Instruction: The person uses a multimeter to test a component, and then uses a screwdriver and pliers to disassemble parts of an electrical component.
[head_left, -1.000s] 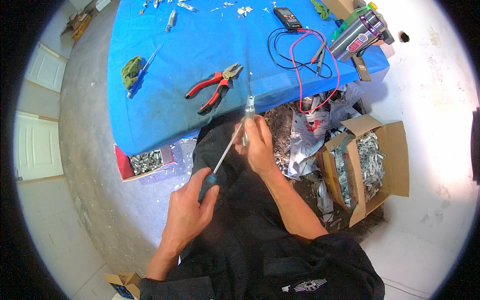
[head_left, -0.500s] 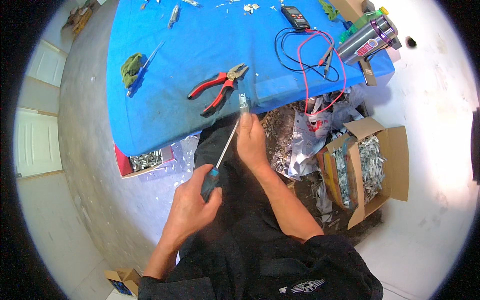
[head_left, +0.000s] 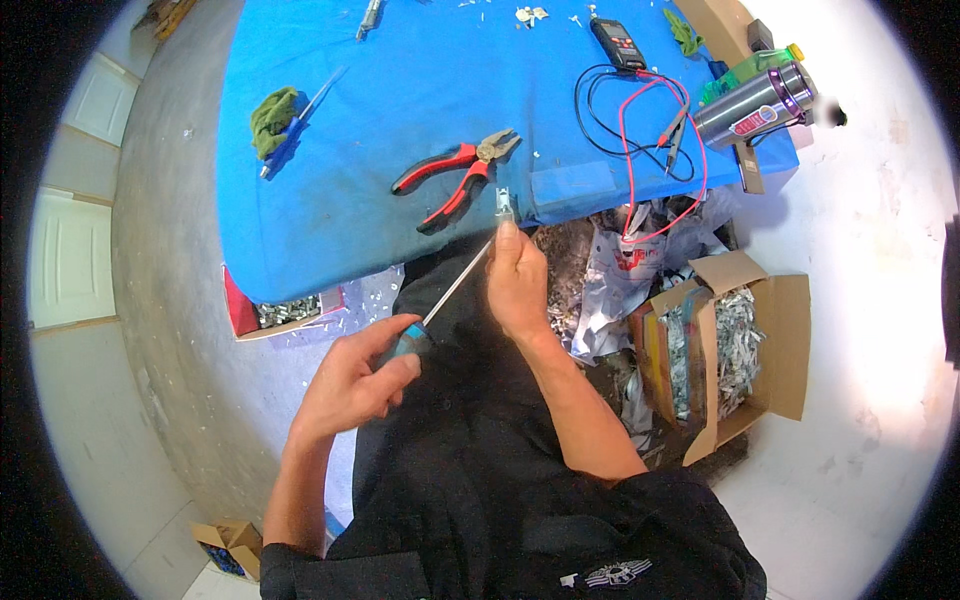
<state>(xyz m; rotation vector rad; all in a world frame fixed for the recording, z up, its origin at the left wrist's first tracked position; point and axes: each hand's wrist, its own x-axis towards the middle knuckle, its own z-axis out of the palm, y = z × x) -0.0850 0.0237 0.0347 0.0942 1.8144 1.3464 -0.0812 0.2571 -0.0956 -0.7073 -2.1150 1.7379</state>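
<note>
My left hand (head_left: 362,372) is closed round the dark, teal-collared handle of a screwdriver (head_left: 458,282). Its long metal shaft slants up to the right, and its tip is hidden at my other hand. Between thumb and fingers, my right hand (head_left: 518,282) grips a small silvery metal piece (head_left: 503,203) with a notched upper end, held upright at the table's near edge. Just beyond it, red-handled pliers (head_left: 462,178) lie on the blue-covered table (head_left: 330,225), their jaws slightly apart.
On the table lie a multimeter (head_left: 618,43) with red and black leads, a steel flask (head_left: 752,108), and a green cloth (head_left: 272,122) beside a thin tool. Open cardboard box (head_left: 790,345) at lower right holds metal strips; a red box (head_left: 240,303) of metal parts sits below left.
The left hand has shifted left and slightly up, and the screwdriver's shaft leans more. The right hand still grips the metal piece. The whole view has shifted a little.
</note>
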